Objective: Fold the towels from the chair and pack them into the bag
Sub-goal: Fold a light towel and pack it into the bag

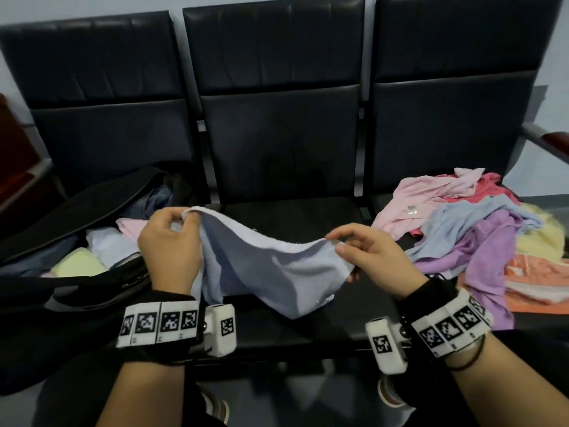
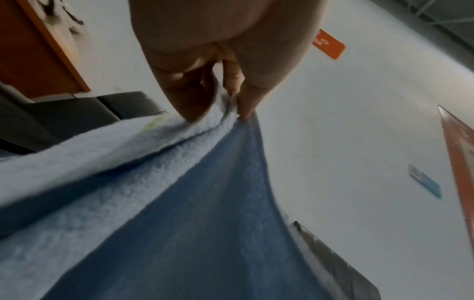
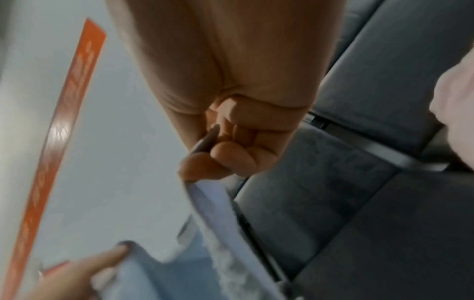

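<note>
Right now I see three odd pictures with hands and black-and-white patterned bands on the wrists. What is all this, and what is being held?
No machine here: a person wears cameras. The big picture comes from the head, looking down at a row of dark padded chairs. The other two come from the wrist cameras, looking along each hand. The left hand and the right hand each pinch a corner of one soft light blue towel, which hangs between them over the middle seat. On the right seat lies a loose pile of pink, purple, blue and yellow towels. On the left sits an open black bag with folded towels inside.
</note>
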`<state>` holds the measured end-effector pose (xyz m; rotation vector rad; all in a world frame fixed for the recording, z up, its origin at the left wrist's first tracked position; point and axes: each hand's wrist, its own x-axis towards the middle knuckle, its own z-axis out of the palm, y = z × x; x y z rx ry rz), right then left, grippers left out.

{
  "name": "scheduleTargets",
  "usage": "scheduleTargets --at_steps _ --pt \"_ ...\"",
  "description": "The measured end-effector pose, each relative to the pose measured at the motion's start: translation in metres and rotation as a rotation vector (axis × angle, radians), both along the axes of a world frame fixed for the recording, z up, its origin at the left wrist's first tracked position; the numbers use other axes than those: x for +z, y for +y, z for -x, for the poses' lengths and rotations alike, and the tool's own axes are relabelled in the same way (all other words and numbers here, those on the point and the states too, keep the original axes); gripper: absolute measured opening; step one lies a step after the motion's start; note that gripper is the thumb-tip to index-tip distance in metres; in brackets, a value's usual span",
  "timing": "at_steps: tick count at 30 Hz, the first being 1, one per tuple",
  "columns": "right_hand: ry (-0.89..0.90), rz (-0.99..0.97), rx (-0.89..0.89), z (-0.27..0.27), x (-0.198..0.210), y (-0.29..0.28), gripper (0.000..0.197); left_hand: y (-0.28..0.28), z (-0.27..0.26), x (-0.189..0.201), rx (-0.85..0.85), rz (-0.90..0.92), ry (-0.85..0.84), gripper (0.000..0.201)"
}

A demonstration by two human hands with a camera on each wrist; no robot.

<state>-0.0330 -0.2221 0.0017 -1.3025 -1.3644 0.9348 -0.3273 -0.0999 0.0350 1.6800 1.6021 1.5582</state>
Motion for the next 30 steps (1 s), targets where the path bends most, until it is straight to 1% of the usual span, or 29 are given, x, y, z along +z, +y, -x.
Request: scheduleTargets --at_steps 1,3,5,7,8,10,12,14,17,20,22,24,26,30 --pt "0.053 -0.025 0.028 0.007 0.008 -0.001 0.02 -0.002 -0.009 0.002 -0.059 0.005 0.043 0.007" --pt "0.119 -0.046 0.106 0.02 0.022 0.0 0.023 -0.006 -0.029 0.005 -0.241 0.039 0.132 0.006" --pt "0.15 -0.017 0.197 0.03 0.027 0.002 0.03 -0.012 -0.044 0.004 -0.406 0.078 0.22 0.013" --pt "0.078 0.0 0.221 0.036 0.027 0.002 0.034 -0.018 -0.049 -0.001 -0.502 0.117 0.292 0.021" --pt "0.008 -0.007 0.2 0.039 0.025 0.002 0.031 -0.021 -0.05 -0.004 -0.543 0.13 0.313 0.025" --pt "-0.115 -0.043 0.151 0.044 0.02 0.001 0.018 -0.028 -0.048 -0.01 -0.612 0.169 0.332 0.027" --pt "-0.195 -0.089 0.12 0.05 0.014 0.001 0.009 -0.034 -0.046 -0.015 -0.651 0.201 0.32 0.026" --pt "-0.304 -0.161 0.068 0.056 0.009 0.003 0.005 -0.04 -0.044 -0.018 -0.665 0.202 0.273 0.028" --pt "-0.402 -0.223 0.023 0.064 0.007 0.006 0.005 -0.049 -0.043 -0.018 -0.681 0.197 0.185 0.028" --pt "-0.429 -0.243 0.037 0.069 0.007 0.008 0.008 -0.057 -0.043 -0.017 -0.725 0.214 0.132 0.021" --pt "-0.438 -0.249 0.017 0.071 0.006 0.008 0.008 -0.06 -0.043 -0.015 -0.741 0.232 0.097 0.015" --pt "-0.432 -0.241 -0.002 0.074 0.005 0.008 0.007 -0.062 -0.042 -0.013 -0.757 0.264 0.076 0.014" --pt "-0.43 -0.231 -0.019 0.076 0.004 0.008 0.007 -0.065 -0.04 -0.011 -0.796 0.287 0.099 0.017" --pt "-0.447 -0.213 -0.069 0.079 0.004 0.007 0.007 -0.067 -0.036 -0.009 -0.876 0.296 0.134 0.03"
